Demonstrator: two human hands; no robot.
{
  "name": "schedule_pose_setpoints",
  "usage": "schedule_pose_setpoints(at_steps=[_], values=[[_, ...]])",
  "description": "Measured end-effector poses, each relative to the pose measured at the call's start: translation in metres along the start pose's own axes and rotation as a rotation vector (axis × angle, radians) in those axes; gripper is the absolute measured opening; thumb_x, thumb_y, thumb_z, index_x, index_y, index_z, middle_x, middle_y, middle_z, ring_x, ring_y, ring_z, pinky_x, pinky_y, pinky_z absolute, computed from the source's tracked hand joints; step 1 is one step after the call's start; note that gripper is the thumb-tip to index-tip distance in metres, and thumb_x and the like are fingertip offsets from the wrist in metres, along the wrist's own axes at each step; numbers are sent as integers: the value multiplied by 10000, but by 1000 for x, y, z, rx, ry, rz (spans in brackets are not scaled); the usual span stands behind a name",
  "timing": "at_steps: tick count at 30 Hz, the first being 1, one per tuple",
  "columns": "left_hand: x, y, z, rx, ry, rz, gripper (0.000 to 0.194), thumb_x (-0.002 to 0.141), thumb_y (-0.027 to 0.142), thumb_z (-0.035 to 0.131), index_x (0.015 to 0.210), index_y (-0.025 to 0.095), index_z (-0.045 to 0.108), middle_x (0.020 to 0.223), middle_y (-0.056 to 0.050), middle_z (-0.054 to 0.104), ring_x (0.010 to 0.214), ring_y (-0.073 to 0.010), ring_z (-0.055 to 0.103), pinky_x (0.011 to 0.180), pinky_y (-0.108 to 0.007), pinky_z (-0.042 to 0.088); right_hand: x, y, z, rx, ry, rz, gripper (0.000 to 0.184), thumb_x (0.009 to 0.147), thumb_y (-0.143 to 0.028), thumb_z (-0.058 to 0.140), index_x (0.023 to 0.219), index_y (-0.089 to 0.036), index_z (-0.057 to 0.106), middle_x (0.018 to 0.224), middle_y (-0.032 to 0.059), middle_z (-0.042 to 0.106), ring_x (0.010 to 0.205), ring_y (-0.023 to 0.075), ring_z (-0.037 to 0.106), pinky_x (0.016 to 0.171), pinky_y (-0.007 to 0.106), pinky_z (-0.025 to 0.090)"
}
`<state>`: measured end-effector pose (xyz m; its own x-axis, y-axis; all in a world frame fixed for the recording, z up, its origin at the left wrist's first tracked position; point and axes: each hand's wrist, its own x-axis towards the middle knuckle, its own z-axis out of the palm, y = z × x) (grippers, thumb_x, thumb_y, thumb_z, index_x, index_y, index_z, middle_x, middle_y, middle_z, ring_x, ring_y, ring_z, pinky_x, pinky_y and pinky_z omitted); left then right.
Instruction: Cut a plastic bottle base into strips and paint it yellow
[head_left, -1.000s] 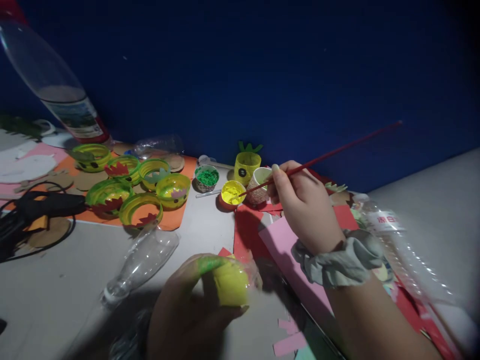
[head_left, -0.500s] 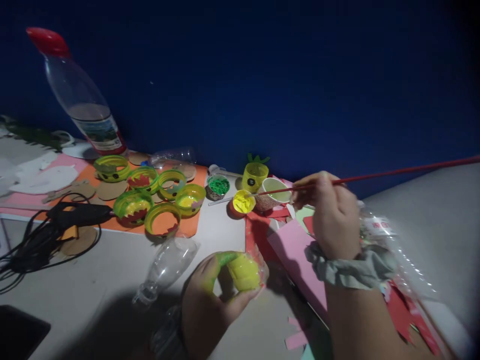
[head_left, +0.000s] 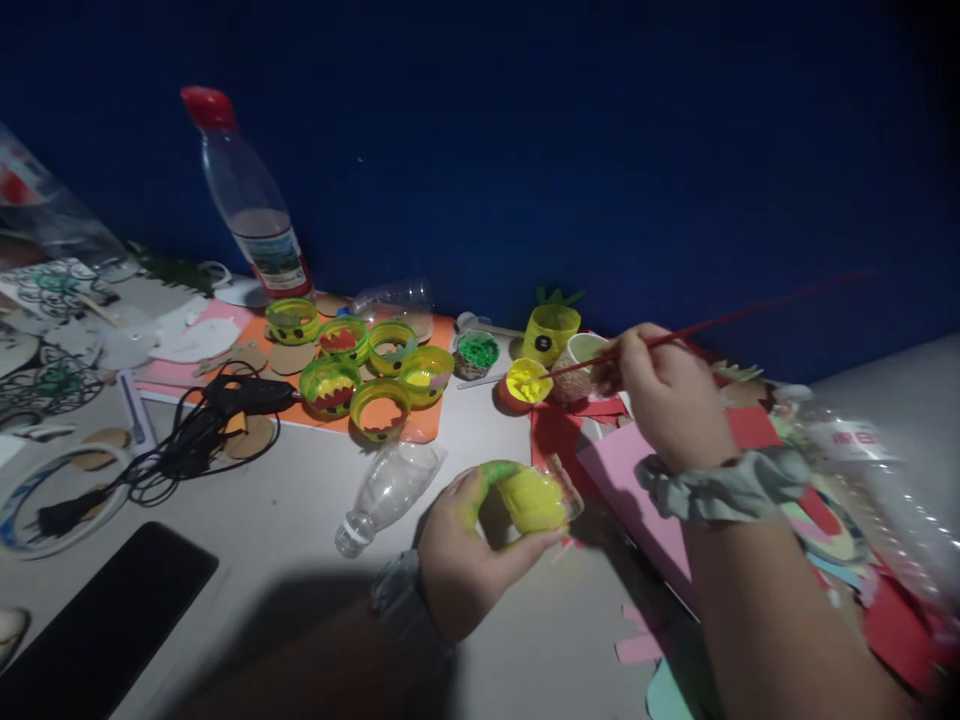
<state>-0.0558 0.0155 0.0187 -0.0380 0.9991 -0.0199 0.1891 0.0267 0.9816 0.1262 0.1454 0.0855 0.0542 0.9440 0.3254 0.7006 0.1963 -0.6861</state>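
Observation:
My left hand [head_left: 472,545], smeared green and yellow at the fingers, grips a cut plastic bottle piece [head_left: 534,500] painted yellow, with a clear rim on its right. My right hand [head_left: 667,395] pinches a long red paintbrush [head_left: 697,328]. The brush tip is at a small cup of yellow paint [head_left: 529,382]. Beside that stand a cup of green paint [head_left: 478,352], a white-lined patterned cup [head_left: 586,360] and a yellow-painted cup with green leaf shapes [head_left: 551,334]. Left of my left hand lies a clear bottle top [head_left: 391,490].
Several painted bottle rings [head_left: 381,410] sit on orange paper [head_left: 429,424]. A red-capped bottle [head_left: 259,215] stands behind them. A black glue gun with coiled cable [head_left: 259,392], a black phone [head_left: 112,620] and a tape roll [head_left: 64,500] lie left. Pink paper [head_left: 637,490] and a clear bottle [head_left: 877,490] lie right.
The view has swung left, so the table's things appear further right and more shows at the left. The brush tip has moved to the yellow paint cup; both hands keep their holds.

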Motion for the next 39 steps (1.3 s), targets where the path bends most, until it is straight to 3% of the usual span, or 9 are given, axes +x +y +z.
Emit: schedule_pose_setpoints(at_steps=[5, 15, 23, 31, 39], values=[[-9, 2, 4, -18, -96, 54, 435, 699, 400, 749, 1055, 203, 595, 975, -46, 675, 898, -198, 634, 854, -345, 498, -2, 3, -8, 18, -33, -32, 288, 904, -345, 391, 711, -185, 532, 607, 12, 572, 585, 146, 550, 562, 258, 410], [-14, 31, 16, 155, -4, 149, 408, 725, 371, 719, 1060, 170, 602, 1016, -71, 679, 924, -213, 631, 838, -356, 497, 5, -11, -63, 214, -64, -126, 354, 924, -463, 390, 746, -187, 521, 615, 6, 606, 551, 126, 572, 575, 252, 446], [4, 38, 38, 195, 56, 128, 388, 751, 337, 694, 1081, 162, 589, 1032, -76, 666, 941, -212, 620, 849, -361, 490, 1, 17, -47, 220, -181, -138, 313, 906, -441, 451, 736, -182, 499, 617, -14, 591, 596, 124, 557, 594, 237, 401], [28, 28, 47, 328, 10, 294, 365, 753, 376, 696, 1043, 175, 606, 963, -76, 658, 866, -205, 613, 781, -346, 500, 7, 31, -47, 379, -68, -86, 360, 902, -495, 459, 716, -187, 478, 601, -5, 599, 529, 118, 559, 542, 245, 429], [40, 6, 43, 211, 78, 195, 433, 733, 413, 715, 1074, 179, 583, 1008, -74, 668, 911, -213, 640, 811, -352, 520, -16, -8, -91, 559, 125, -136, 248, 895, -378, 526, 722, -201, 510, 547, -21, 527, 470, 108, 535, 437, 241, 412]])
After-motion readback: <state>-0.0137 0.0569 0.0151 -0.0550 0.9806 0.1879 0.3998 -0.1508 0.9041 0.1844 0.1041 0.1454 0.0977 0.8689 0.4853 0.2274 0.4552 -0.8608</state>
